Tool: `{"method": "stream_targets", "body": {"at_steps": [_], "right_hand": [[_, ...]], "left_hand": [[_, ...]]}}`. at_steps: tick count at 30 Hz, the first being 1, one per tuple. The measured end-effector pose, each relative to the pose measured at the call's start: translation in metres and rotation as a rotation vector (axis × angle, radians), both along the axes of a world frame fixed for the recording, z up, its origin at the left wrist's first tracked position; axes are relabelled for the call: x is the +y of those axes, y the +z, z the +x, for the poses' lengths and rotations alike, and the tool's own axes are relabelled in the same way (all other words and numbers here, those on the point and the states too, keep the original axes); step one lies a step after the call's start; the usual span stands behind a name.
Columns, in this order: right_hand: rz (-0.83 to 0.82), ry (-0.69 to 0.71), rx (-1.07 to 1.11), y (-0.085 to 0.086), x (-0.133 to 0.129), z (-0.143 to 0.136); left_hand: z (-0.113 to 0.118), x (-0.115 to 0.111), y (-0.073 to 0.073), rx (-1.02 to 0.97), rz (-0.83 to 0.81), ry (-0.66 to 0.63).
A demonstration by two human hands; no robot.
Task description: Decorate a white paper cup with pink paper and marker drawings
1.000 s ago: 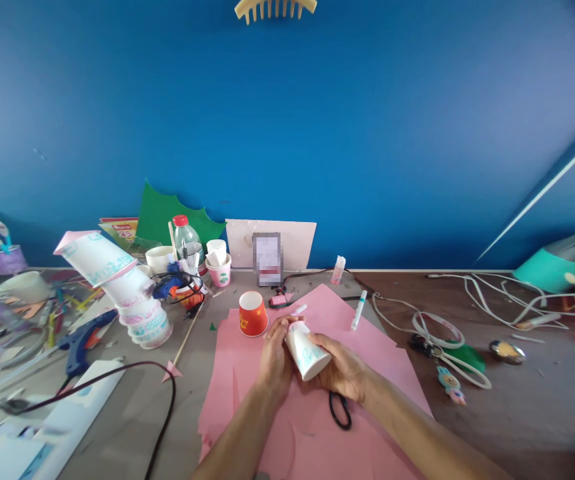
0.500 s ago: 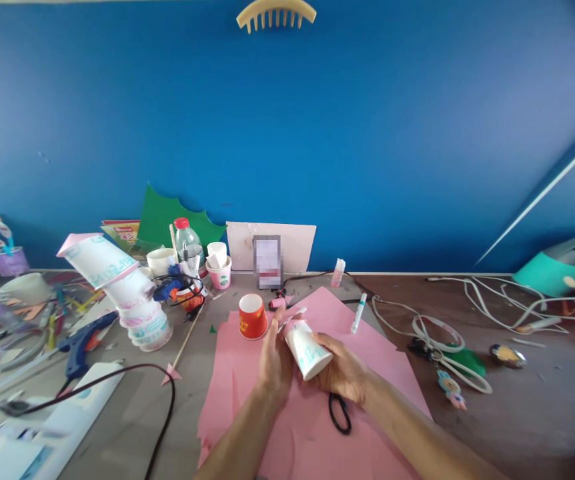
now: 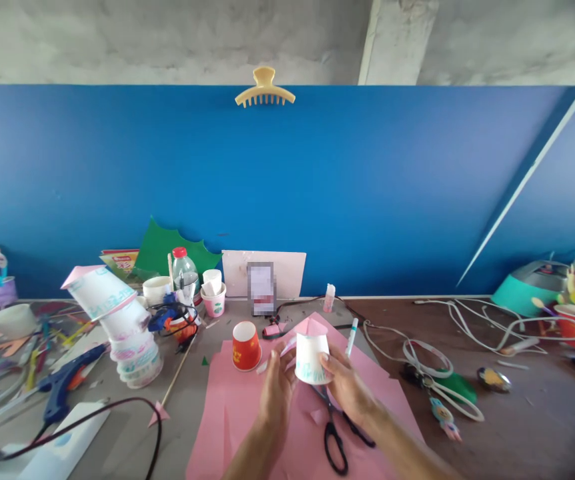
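A white paper cup [image 3: 312, 363] with teal print stands upside down in the air between my hands, above the pink paper. On its top sits a pink paper cone [image 3: 311, 327]. My right hand [image 3: 350, 388] grips the cup's right side, thumb across the front. Against the left side rest the fingers of my left hand [image 3: 276, 393], curved around it; its far fingers are partly hidden. Black-handled scissors [image 3: 336, 440] lie beneath, their blades partly behind the cup. A red paper cup [image 3: 246, 347] stands upside down left of my hands.
Pink paper sheets [image 3: 232, 413] cover the middle of the table. To the left are a leaning stack of paper cups [image 3: 132, 340], a blue glue gun [image 3: 65, 387] and its dark cable. A marker [image 3: 352, 337], a glue stick [image 3: 329, 298] and white cables [image 3: 432, 360] lie rightward.
The view has tilted upward. The white cup has turned from tilted to nearly upright, bringing its pink cone to the top. More of the scissors shows beneath my hands.
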State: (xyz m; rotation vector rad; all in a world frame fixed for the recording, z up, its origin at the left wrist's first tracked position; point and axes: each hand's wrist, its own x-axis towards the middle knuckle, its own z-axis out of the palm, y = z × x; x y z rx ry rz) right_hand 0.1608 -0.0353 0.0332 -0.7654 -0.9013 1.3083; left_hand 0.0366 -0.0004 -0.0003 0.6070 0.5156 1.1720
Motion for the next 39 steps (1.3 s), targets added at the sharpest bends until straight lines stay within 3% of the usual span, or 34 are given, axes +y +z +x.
{"method": "stream_targets", "body": {"at_steps": [8,12,17,24,32,39], "right_hand": [[0.08,-0.331,-0.302,0.003,0.004,0.007],[0.038,-0.366,-0.376,0.006,0.004,0.014],[0.002,-0.408,-0.395,-0.001,0.014,0.024],[0.003,-0.402,-0.462,0.012,0.021,0.018],[0.035,-0.304,-0.53,0.044,0.028,0.003],[0.103,-0.174,-0.53,0.064,0.038,-0.036]], "left_hand": [[0.005,-0.003,-0.013,0.373,0.274,0.031],[0.009,-0.007,-0.017,0.503,0.335,0.121],[0.012,-0.017,-0.022,0.778,0.425,0.073],[0.015,-0.02,-0.024,0.967,0.75,0.055],[0.012,-0.024,-0.019,1.051,0.775,-0.031],[0.01,-0.024,-0.012,0.969,0.696,-0.072]]}}
